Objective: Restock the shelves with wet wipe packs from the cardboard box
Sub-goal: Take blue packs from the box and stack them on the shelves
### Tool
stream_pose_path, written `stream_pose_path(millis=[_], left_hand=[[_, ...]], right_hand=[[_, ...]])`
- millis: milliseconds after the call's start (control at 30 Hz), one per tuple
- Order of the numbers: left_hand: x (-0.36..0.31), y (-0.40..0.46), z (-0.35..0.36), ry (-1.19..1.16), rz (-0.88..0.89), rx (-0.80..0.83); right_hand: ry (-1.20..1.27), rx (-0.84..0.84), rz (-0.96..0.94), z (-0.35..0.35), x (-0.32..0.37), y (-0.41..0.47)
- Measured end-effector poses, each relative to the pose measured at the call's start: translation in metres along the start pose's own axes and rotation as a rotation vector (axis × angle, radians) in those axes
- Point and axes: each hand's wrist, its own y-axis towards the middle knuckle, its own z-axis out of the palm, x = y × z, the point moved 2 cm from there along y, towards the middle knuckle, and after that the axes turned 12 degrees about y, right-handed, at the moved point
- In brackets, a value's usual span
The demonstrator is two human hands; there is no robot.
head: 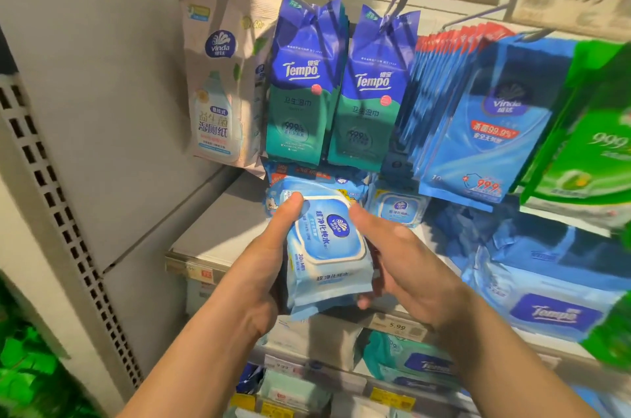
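Note:
A light blue wet wipe pack [326, 250] with a white lid and a Vinda logo is held upright between both hands in front of the grey shelf [218, 229]. My left hand [269, 264] grips its left side, thumb up along the edge. My right hand [403, 260] holds its right side, thumb near the lid and fingers curled under the bottom. Behind the pack, similar blue packs [307, 185] lie stacked on the shelf. Another matching pack [399, 209] lies to their right. The cardboard box is out of view.
Hanging above on hooks are a pale Vinda refill bag [218, 86], two Tempo packs [336, 86], blue Vinda sachets [478, 117] and green packs [587, 144]. Large Tempo packs [546, 294] fill the shelf's right. Lower shelves [392, 383] hold more packs. A perforated upright [58, 212] stands left.

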Motion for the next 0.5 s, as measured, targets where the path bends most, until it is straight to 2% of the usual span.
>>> stream_pose_path(millis=[67, 200, 367, 433, 500], left_hand=[[0.003, 0.006, 0.003, 0.034, 0.012, 0.008], [0.012, 0.015, 0.007, -0.001, 0.036, -0.034], [0.021, 0.030, 0.001, -0.045, -0.014, -0.171], [0.021, 0.033, -0.005, -0.079, -0.045, -0.199], [0.020, 0.034, -0.010, -0.106, -0.052, -0.189]], right_hand=[[-0.003, 0.042, 0.055, -0.002, 0.004, -0.008], [0.185, 0.029, 0.096, -0.011, 0.002, -0.013], [0.224, -0.298, 0.051, -0.044, 0.006, -0.008], [0.119, -0.458, -0.044, -0.063, 0.009, -0.002], [-0.113, -0.598, -0.180, -0.074, 0.012, 0.003]])
